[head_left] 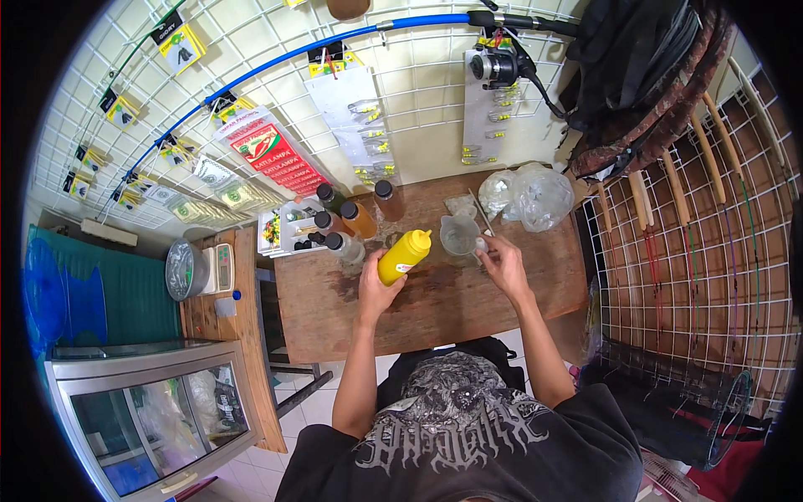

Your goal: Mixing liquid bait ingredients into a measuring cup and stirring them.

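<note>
My left hand (381,284) is wrapped around a yellow squeeze bottle (405,258), which leans to the right with its nozzle up, above the wooden table (335,314). My right hand (504,263) is closed in a pinch on a small whitish piece (481,245), too small to name, at the right rim of a clear plastic cup (459,235). A thin stick (479,209) slants behind the cup. Left of the yellow bottle stand several dark-capped bottles, among them an orange one (358,219), a brown one (388,201) and a clear one (344,248).
Clear plastic bags (539,199) lie at the table's back right. A white organiser box (297,227) sits back left. Further left are a kitchen scale (216,266) and a glass-front cabinet (159,410). A blue fishing rod (335,40) spans the wall grid behind; more rods hang at right.
</note>
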The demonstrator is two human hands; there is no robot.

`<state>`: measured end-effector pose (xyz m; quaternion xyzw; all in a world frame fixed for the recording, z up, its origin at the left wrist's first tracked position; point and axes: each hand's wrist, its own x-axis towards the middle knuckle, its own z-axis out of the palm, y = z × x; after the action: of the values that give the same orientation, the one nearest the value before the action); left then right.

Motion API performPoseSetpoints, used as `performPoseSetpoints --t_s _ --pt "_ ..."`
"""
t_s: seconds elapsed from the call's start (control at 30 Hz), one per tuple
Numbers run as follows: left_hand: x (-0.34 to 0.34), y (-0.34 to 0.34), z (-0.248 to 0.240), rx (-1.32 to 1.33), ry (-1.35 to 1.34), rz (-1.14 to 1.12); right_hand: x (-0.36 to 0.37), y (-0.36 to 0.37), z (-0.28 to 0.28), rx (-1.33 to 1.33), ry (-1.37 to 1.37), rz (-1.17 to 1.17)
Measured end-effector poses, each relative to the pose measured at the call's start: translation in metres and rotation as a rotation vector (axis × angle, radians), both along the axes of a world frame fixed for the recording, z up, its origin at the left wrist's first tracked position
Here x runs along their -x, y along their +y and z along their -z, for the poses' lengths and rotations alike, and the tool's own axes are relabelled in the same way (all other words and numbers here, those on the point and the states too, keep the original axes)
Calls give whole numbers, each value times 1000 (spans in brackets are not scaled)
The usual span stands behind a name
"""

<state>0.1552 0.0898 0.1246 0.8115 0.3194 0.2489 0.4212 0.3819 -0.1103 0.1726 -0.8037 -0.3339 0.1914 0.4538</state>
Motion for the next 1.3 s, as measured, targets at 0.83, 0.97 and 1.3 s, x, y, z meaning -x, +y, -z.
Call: performPoseSetpoints --t_s 0.83,0.97,1.3 --pt "-28 16 -46 -128 48 127 -30 29 -47 -123 -50 -149" --pt "-27 31 -44 336 -222 118 -38 23 -38 -109 -30 -157" --pt "-74 43 -53 1118 -999 -16 3 33 18 -253 273 -117"
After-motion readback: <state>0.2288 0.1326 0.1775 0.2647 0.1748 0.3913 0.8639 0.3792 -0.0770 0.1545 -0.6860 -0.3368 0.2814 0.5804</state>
